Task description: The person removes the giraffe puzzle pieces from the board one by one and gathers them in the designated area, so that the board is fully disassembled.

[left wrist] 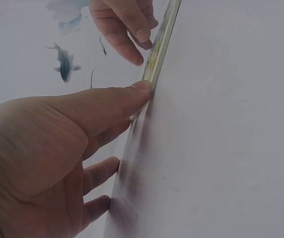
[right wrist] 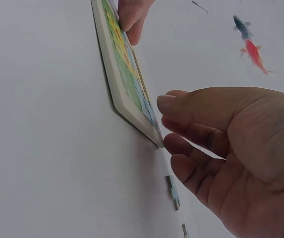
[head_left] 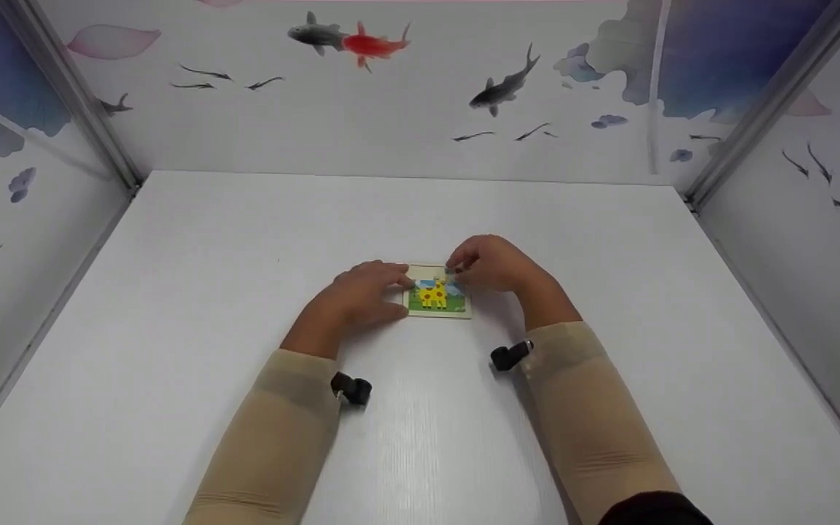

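A small wooden jigsaw puzzle board (head_left: 440,316) with a yellow giraffe on green and blue lies flat on the white table. A beige strip along its far edge is bare. My left hand (head_left: 366,293) holds its left end, the thumb at the near corner and a fingertip over the far part. At the far right corner is my right hand (head_left: 499,264), its thumb and forefinger brought together around a small bluish puzzle piece (head_left: 450,270). In the right wrist view those fingertips (right wrist: 167,105) are close to the board's edge and hide the piece.
Two loose puzzle pieces, one bluish (right wrist: 173,193) and one cut off by the frame's edge (right wrist: 185,230), lie beyond the board, under the right hand. White panels (head_left: 405,138) painted with fish enclose the table (head_left: 420,430) at the back and sides.
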The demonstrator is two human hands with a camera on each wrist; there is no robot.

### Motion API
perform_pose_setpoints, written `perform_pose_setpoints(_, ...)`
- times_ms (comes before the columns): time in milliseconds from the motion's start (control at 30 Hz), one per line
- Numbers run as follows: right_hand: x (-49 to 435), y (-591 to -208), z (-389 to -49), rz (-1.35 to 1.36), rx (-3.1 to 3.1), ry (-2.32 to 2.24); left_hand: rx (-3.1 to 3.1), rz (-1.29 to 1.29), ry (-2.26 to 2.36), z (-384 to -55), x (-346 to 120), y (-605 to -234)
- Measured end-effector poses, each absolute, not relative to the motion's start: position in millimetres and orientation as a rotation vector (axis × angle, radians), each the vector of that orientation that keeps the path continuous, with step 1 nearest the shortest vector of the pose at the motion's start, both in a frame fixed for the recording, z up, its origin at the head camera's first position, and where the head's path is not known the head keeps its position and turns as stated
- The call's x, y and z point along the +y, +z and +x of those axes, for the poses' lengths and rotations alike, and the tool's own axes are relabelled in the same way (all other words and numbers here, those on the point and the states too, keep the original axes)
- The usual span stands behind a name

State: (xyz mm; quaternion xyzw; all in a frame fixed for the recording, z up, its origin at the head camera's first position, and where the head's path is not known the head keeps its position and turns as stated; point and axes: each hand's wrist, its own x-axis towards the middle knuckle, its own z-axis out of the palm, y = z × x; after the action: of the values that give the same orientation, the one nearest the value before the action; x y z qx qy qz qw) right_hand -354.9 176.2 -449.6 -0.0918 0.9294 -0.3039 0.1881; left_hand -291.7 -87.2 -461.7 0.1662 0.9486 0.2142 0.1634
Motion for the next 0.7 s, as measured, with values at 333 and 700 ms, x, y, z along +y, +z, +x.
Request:
perform_pose_setpoints(333, 172.3, -453.1, -354.9, -0.307, 2.63, -0.753, 2.697, 0.503, 0.603, -295.4, -88.4, -462.6)
perform_pose_setpoints(700, 170.8, -451.9, -355.1, -0.311, 2.613, -0.749, 2.693, 0.524, 0.596, -295.5, -89.3, -463.0)
